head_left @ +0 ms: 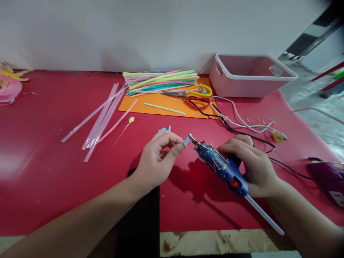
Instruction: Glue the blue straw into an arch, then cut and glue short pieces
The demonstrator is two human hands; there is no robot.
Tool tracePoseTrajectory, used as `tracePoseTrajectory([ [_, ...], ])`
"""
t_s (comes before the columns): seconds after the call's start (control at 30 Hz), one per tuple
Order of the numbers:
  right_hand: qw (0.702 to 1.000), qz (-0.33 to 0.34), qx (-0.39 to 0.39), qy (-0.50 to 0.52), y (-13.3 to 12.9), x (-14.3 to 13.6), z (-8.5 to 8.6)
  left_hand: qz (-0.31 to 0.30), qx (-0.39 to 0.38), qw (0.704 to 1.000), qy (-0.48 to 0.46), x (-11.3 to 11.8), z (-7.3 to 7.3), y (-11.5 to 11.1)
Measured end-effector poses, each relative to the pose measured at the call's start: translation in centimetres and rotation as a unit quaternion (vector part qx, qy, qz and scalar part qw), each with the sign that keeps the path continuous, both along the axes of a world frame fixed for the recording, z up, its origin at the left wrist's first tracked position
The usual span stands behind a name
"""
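Observation:
Between thumb and fingertips, my left hand [158, 157] pinches a short light-blue piece [186, 141]. My right hand [251, 163] is wrapped round the handle of a blue glue gun [221, 166], which has glue strands on its body and a clear glue stick out of its back. The gun's nozzle is at the tip of the blue piece; whether they touch is hard to tell. More light-blue bits [169, 128] lie just behind my left hand, partly hidden by it.
Colourful fuzzy stems [161, 80] and scissors [199, 96] lie on orange paper [150, 107]. Pink glue sticks [103, 120] and a yellow-tipped wire [131, 120] lie left. A pink bin [242, 86] stands back right, with cables [236, 111] before it and a purple object [326, 175] at right.

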State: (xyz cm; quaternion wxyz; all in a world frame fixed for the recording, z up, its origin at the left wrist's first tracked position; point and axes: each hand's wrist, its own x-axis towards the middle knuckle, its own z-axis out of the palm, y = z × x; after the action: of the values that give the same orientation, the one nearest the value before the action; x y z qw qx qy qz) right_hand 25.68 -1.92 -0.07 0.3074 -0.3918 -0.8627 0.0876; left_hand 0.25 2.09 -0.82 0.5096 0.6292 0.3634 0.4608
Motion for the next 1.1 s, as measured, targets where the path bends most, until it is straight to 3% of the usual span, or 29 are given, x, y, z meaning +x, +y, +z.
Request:
tracePoseTrajectory([
  [0.8,0.999,-0.041,0.018,0.002,-0.04,0.05,-0.13,0.013,-0.012,1.000,0.007,0.01,0.25,-0.09],
  [1.1,0.998,0.045,-0.012,0.035,-0.02,-0.10,0.16,0.008,-0.023,1.000,0.004,0.04,0.15,-0.06],
])
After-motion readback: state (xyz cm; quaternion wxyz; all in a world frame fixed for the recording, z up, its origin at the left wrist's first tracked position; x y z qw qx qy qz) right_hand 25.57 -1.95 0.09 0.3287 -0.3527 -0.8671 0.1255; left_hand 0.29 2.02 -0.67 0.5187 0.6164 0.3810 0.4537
